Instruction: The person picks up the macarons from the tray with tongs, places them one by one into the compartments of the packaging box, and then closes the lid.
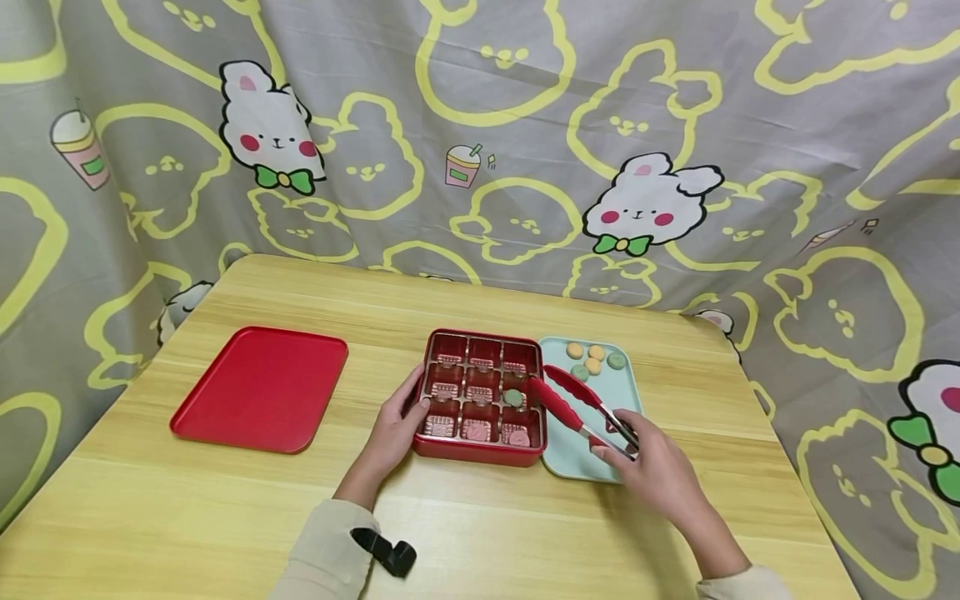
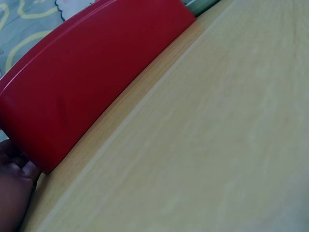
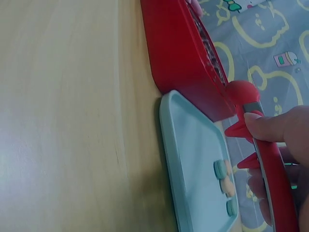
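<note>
My left hand grips the left side of a red divided box, thumb at its rim. My right hand holds tongs with red scalloped ends, spread apart over the box's right edge. A green macaron lies in the middle-right compartment, just left of the tong tips; whether they touch is unclear. Pink macarons sit in the front middle and front right compartments. In the right wrist view, thumb and fingers wrap the tongs. The left wrist view shows the box's wall beside my fingers.
A pale blue tray stands against the box's right side, with three orange macarons and two green macarons toward its back. Left on the wooden table lies a flat red lid or tray. A patterned curtain hangs behind.
</note>
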The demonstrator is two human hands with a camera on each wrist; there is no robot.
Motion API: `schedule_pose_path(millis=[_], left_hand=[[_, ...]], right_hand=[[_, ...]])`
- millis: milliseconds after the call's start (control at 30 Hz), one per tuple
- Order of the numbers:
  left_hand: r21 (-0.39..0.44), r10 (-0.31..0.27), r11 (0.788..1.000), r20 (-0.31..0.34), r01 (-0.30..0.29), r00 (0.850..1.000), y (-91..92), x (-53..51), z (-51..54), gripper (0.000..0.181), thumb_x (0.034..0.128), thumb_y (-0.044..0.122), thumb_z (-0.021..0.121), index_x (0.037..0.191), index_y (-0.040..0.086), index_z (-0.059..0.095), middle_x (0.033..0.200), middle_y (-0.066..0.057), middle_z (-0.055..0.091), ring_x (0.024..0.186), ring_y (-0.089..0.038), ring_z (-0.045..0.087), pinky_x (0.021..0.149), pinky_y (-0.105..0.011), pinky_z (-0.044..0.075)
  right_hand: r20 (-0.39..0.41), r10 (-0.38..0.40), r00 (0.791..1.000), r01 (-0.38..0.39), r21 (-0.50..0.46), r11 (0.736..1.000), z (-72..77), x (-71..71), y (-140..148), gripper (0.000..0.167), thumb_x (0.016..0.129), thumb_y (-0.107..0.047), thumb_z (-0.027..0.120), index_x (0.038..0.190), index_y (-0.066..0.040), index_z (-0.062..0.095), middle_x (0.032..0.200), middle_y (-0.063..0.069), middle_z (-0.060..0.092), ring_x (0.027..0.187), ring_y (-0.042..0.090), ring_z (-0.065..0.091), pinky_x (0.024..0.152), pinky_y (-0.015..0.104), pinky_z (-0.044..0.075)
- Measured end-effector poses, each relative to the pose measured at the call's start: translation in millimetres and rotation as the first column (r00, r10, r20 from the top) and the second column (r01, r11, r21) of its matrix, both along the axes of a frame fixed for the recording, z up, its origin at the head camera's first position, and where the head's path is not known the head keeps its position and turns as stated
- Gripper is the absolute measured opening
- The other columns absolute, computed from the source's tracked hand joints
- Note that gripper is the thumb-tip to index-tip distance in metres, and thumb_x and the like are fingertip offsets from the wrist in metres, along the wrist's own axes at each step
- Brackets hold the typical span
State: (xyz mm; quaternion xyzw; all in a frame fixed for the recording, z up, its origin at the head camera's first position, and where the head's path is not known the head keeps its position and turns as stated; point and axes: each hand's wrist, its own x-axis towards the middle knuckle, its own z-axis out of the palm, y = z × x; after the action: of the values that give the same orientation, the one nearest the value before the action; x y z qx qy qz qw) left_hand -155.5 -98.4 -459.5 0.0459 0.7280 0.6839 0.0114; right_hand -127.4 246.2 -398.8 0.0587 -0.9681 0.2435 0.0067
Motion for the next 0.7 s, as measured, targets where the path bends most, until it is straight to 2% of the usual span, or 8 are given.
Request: schedule_pose_path(millis=[133,367,700], left_hand=[[0.001,0.000,1.000,-0.010,0.000,1.000,0.0,-0.1,-1.0,0.056,0.0964,0.001,0.044,0.149,0.005,0.026,0.154,-0.015,0.024,0.143,-0.031,0.019,0.118,-0.045,0.015],[-0.014,0.003,1.000,-0.015,-0.004,1.000,0.4,-0.7,-1.5,0.056,0.0962,0.002,0.045,0.148,0.003,0.025,0.154,-0.015,0.024,0.143,-0.030,0.019,0.117,-0.044,0.016],[-0.012,0.001,1.000,-0.013,-0.001,1.000,0.5,-1.0,-1.3,0.056,0.0967,0.003,0.045,0.149,0.005,0.026,0.154,-0.014,0.025,0.143,-0.030,0.019,0.117,-0.044,0.017]], right_hand=[[-0.003,-0.013,1.000,0.013,-0.010,1.000,-2.0,-3.0,6.4,0.057,0.080,-0.034,0.074,0.125,-0.004,0.055,0.100,0.011,0.066,0.079,0.018,0.057,0.066,0.032,0.046],[0.036,-0.067,0.997,0.066,0.002,0.998,-7.0,-8.0,19.2,0.064,0.081,-0.037,0.072,0.129,0.000,0.051,0.086,0.008,0.059,0.071,0.018,0.049,0.058,0.028,0.038],[0.071,-0.131,0.989,0.128,0.035,0.991,-19.8,-14.7,36.2,0.071,0.082,-0.038,0.071,0.133,0.003,0.045,0.083,0.009,0.056,0.066,0.019,0.047,0.052,0.027,0.033]])
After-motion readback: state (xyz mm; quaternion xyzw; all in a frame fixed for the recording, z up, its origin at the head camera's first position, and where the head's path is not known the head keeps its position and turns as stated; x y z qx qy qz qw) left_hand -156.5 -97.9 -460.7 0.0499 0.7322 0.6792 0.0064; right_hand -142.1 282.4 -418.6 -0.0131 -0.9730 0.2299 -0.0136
